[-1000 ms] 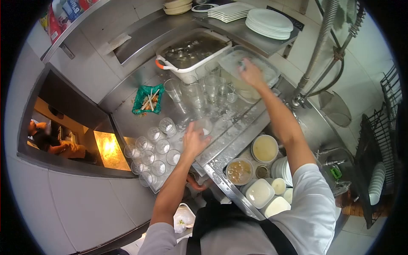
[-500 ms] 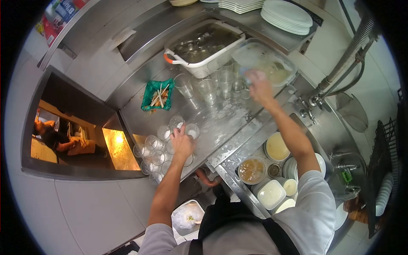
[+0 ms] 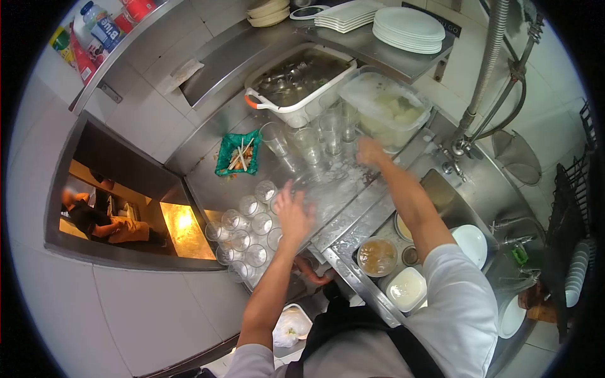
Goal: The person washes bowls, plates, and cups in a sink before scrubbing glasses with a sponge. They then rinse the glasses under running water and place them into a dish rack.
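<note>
My left hand [image 3: 294, 215] hovers over the steel counter [image 3: 331, 186] with its fingers spread, holding nothing. Right beside it, on the left, stands a cluster of several clear drinking glasses [image 3: 256, 254]. My right hand [image 3: 372, 153] is low over the wet, foamy part of the counter, its fingers curled; what they hold, if anything, is hidden. Just beyond it are several taller clear glasses [image 3: 307, 146]. A lidless-looking clear plastic tub [image 3: 384, 135] with cloudy water and pale items sits close to its far side.
A white basin [image 3: 301, 113] of murky water and cutlery stands behind the tall glasses. A green basket [image 3: 218, 165] holds food scraps. At right, the sink contains a bowl of brownish liquid [image 3: 377, 257] and a white tub [image 3: 406, 290]. A hose tap [image 3: 463, 145] rises nearby. Another person [image 3: 107, 223] shows through the hatch.
My left hand has lifted off the glass cluster and moved right, fingers opening. My right hand has come down from over the plastic tub to the counter. The camera view has shifted slightly.
</note>
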Demonstrator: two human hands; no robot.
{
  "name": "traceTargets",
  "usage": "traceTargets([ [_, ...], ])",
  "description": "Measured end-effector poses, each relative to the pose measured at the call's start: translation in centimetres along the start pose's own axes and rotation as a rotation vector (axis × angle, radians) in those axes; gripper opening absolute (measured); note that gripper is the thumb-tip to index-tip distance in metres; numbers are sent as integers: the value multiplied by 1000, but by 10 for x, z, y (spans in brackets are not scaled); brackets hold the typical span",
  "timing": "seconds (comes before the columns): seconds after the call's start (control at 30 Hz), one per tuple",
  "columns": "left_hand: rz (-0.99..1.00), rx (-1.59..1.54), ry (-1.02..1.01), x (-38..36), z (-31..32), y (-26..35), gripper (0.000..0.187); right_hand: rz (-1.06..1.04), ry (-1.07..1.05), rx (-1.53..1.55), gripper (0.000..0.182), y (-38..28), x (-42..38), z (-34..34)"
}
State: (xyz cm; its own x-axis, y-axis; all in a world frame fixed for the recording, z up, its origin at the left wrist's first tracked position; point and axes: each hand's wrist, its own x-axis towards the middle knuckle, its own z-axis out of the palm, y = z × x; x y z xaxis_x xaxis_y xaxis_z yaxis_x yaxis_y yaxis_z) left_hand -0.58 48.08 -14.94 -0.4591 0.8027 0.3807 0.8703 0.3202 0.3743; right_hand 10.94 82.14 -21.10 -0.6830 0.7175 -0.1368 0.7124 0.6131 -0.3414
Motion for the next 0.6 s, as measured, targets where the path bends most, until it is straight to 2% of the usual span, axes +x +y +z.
traceTargets([
  [0.03,48,-135,6,2,9,11,42,67,7,173,38,-4,-18,4],
  [0.1,144,-407,20,5,31,32,37,284,-39,1174,37,-30,-81,1],
  [0.17,260,-419,144,12,43,56,36,257,-245,1734,38,-34,-120,22],
  [0.2,311,-424,199,9,48,65,35,311,-363,1946,37,-33,-139,34],
  [0.23,267,-519,185,7,56,69,34,364,-484,2157,35,-33,-155,41],
  [0.3,183,-701,150,2,79,71,33,485,-335,2166,34,-69,-212,-7],
  [0.33,44,-732,30,-1,88,72,31,546,-262,2174,33,-83,-236,-23],
  [0.4,-235,-779,-202,-2,99,77,27,164,-360,1752,35,-60,-246,-3],
  [0.43,-476,-875,-336,-3,93,86,29,-15,-395,1524,36,-46,-247,5],
  [0.5,-958,-1042,-611,-9,75,107,36,-398,-253,835,39,-24,-250,9],
  [0.53,-993,-1134,-652,-20,83,106,37,-550,-184,487,41,-21,-259,9],
  [0.6,-1060,-1323,-724,-37,116,94,40,-639,-146,274,45,-17,-266,-3],
])
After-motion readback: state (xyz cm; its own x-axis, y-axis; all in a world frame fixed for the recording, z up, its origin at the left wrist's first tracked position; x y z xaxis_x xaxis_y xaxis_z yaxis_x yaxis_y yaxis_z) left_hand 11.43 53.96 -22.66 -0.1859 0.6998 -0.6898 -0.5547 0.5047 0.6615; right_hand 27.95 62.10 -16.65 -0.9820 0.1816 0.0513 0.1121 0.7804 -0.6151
